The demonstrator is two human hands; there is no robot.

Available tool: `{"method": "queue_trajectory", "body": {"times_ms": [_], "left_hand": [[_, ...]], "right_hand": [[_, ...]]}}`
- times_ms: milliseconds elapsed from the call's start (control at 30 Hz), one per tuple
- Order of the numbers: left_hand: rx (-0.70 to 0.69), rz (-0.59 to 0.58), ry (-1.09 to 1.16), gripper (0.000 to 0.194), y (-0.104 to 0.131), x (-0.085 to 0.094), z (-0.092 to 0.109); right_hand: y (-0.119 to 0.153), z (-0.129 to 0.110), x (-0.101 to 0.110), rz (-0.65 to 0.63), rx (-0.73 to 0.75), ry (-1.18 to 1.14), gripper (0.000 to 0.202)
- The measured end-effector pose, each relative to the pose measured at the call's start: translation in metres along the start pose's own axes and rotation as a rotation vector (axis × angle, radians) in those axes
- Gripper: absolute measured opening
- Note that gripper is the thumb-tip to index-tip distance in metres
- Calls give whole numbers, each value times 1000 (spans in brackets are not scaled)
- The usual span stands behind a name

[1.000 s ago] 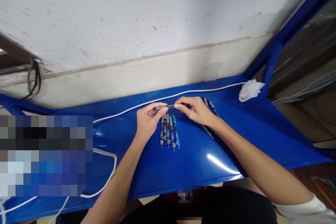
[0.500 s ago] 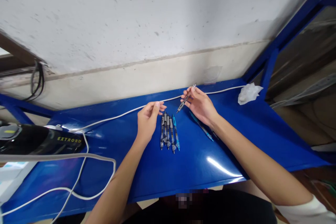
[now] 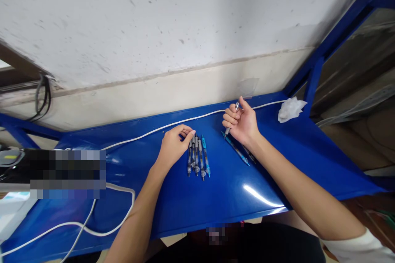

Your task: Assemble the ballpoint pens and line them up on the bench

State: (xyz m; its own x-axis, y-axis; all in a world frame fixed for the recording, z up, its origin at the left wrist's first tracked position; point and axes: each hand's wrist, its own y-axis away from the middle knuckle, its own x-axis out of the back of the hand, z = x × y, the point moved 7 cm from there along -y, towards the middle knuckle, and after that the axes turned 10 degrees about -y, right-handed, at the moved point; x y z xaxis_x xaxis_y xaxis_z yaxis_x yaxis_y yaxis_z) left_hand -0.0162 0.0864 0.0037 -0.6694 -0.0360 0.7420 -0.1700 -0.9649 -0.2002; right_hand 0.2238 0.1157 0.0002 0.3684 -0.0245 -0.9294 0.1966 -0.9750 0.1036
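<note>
My right hand (image 3: 242,121) is closed around a grey pen (image 3: 227,131), its fingers curled over the barrel and the metal tip end showing at the top. The thumb points up beside it. Under this hand lie a blue pen (image 3: 239,153) and a dark pen, partly hidden by the wrist. My left hand (image 3: 175,144) is closed, thumb against curled fingers, at the upper ends of a row of pens. Whether anything is pinched there cannot be seen. That row has several grey pens (image 3: 196,158) and, on its right, another blue pen (image 3: 206,156), side by side.
The blue table (image 3: 182,205) meets a white wall (image 3: 173,28). A white cable (image 3: 148,132) runs along the back and loops at left. Crumpled white tissue (image 3: 290,109) lies at back right. A blue metal frame (image 3: 314,76) stands on the right.
My right hand has shifted right, and its fingers have wrapped around the grey pen, which stands more upright. My left hand has lowered slightly, its fingers curling in near the pen tops.
</note>
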Motion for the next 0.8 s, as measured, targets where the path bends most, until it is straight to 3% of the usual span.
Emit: {"method": "queue_trajectory", "body": {"times_ms": [100,400,667,800], "left_hand": [[-42,-30,-145,13,2,-3,0],[-44,-36,-269,13,1,-1,2],[-29,-22,-356,17,4,3,5],[-5,-6,-411,17,4,5,2]], "right_hand": [[1,-9,8,59,16,-67,48],[3,-15,11,115,54,-204,35],[1,-16,5,59,69,-110,34],[-2,-19,5,107,140,-2,34]]}}
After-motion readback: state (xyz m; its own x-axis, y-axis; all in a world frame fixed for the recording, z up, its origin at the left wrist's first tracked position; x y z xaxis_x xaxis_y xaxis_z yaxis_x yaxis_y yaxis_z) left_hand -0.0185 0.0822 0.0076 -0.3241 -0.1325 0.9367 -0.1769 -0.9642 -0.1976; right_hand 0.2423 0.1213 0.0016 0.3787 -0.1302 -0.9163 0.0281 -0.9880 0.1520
